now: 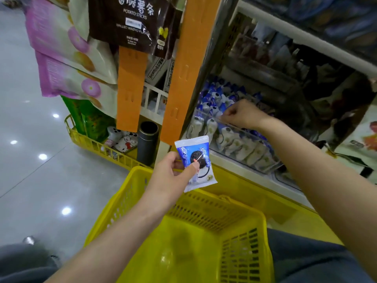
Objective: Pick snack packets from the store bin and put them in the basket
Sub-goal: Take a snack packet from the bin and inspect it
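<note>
Snack packet (195, 158) is pinched by left hand (173, 174) above yellow basket's (204, 213) far rim; right hand (242, 114) is curled inside clear store bin (251, 154), grasp indiscernible.

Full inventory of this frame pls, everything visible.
basket: one, yellow, bottom centre
clear bin: one, transparent, shelf at right
snack packet: one, blue-white, pinched over basket
bin packets: many, blue-white, inside clear bin
hang strips: two, orange, centre
potato sticks bag: one, brown, hanging top
pink bags: two visible, pink-white, top left
cylinder: one, dark, in yellow floor rack
left hand: one, pinches snack packet
right hand: one, fingers curled at clear bin rim, grip unclear
</note>
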Demonstrator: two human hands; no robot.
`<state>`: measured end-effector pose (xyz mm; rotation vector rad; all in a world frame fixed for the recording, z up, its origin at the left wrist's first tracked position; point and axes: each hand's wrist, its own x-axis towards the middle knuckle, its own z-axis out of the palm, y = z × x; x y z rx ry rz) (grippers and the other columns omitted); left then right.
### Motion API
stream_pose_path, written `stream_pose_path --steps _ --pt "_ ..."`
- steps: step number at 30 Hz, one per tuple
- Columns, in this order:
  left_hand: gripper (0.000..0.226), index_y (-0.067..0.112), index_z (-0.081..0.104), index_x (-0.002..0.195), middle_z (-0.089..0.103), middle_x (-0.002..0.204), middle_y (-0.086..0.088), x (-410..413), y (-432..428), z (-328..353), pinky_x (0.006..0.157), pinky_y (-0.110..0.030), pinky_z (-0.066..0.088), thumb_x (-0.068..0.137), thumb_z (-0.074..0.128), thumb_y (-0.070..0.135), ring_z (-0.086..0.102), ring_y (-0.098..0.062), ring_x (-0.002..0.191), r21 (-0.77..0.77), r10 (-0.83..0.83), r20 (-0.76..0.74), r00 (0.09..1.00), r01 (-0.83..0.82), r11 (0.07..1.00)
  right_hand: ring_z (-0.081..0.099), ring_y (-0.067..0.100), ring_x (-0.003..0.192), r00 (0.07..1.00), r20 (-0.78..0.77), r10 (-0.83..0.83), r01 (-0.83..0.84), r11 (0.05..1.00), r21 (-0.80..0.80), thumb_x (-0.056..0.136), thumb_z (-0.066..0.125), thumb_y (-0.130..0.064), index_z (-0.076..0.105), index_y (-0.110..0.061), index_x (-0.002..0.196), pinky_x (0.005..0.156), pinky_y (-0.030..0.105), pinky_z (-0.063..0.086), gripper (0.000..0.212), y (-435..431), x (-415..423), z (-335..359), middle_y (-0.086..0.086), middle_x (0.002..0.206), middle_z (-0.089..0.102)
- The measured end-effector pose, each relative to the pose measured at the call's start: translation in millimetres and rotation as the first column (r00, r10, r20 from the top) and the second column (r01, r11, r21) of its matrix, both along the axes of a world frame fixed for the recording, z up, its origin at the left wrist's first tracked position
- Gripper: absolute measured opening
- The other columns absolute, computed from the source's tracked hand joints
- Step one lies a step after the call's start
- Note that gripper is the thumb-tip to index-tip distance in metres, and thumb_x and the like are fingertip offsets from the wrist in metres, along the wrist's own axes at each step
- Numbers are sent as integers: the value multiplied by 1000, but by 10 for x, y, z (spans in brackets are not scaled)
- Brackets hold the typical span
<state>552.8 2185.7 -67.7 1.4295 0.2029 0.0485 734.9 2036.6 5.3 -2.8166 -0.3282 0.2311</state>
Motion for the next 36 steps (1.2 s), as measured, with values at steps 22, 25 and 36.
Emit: stream_pose_path --steps 22,25,36 --pt "23 12 55 102 68 87 -6 25 -312 -8 59 -28 54 98 41 30 64 -17 70 -245 -128 -292 948 55 968 59 7 61 933 -345 105 224 581 783 90 51 -2 57 -12 81 52 18 52 15 -319 -1455 -275 5 75 61" --pt "48 13 53 121 64 114 -12 5 -346 -17 85 -48 53 93 38 49 64 -23 91 -280 -191 -294 937 107 954 61 1 57 911 -407 69 299 569 766 90 54 -3 57 -13 81 51 16 51 13 -325 -1496 -429 4 77 62" --pt "39 15 52 114 73 99 -6 -18 -390 -39 72 -25 57 81 65 0 70 -17 86 -125 -322 -136 937 306 944 54 5 72 948 -301 -100 293 640 711 93 51 -26 57 -20 94 59 12 46 9 -390 -1409 -503 0 87 58"
